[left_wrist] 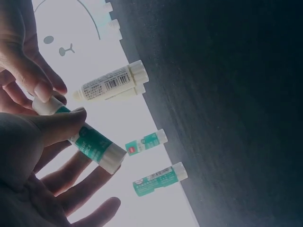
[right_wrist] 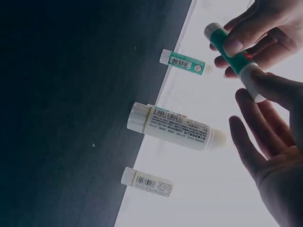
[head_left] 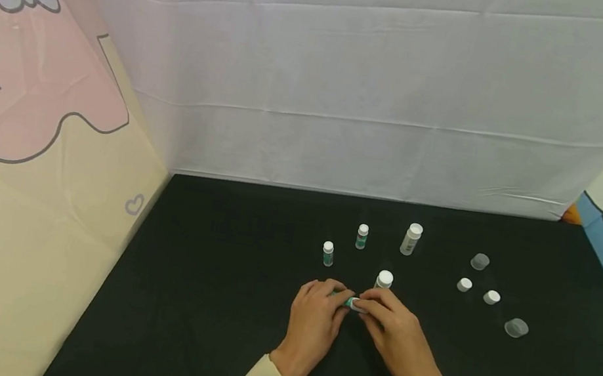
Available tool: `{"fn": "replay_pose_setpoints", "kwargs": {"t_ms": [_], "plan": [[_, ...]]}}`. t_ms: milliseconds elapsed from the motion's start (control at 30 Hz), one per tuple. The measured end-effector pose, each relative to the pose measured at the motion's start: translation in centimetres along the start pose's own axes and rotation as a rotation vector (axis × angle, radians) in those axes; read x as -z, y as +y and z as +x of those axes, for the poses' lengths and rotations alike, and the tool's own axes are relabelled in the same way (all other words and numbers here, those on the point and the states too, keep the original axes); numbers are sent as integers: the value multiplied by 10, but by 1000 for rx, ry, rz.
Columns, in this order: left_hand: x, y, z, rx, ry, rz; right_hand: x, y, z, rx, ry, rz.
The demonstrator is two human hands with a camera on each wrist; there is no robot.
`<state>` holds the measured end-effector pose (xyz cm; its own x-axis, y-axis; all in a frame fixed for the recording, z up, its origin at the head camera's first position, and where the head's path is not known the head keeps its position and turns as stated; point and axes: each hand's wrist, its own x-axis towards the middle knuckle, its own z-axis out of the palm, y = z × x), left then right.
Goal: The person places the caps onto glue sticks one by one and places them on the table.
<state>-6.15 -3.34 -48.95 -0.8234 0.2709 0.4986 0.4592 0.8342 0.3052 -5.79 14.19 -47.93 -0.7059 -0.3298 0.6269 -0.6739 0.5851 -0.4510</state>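
Observation:
In front of me, my left hand (head_left: 313,323) holds a green-labelled glue stick (left_wrist: 92,143) around its middle. The fingers and thumb of my right hand (head_left: 401,341) pinch the white cap (right_wrist: 252,84) at one end of it. In the head view, the two hands cover most of this stick. Just beyond them stands a white-labelled glue stick (head_left: 384,279), partly hidden by the right hand. Farther back is a second white glue stick (head_left: 411,240). Two green glue sticks (head_left: 328,254) stand upright to the left. Pale tips show on the standing sticks.
On the right of the black table (head_left: 186,302) lie two small white caps (head_left: 491,297). Two translucent caps (head_left: 516,328) are near them. A white cloth wall (head_left: 309,143) closes off the back, with printed cloth sides (head_left: 20,221) left and right.

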Motion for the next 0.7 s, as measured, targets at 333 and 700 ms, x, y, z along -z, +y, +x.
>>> {"fn": "replay_pose_setpoints", "kwargs": {"t_ms": [333, 700], "plan": [[1, -3, -1, -59, -32, 17, -1, -1, -1, 2, 35, 35], [2, -7, -1, -153, 5, 56, -1, 2, 1, 36, 58, 109]]}}
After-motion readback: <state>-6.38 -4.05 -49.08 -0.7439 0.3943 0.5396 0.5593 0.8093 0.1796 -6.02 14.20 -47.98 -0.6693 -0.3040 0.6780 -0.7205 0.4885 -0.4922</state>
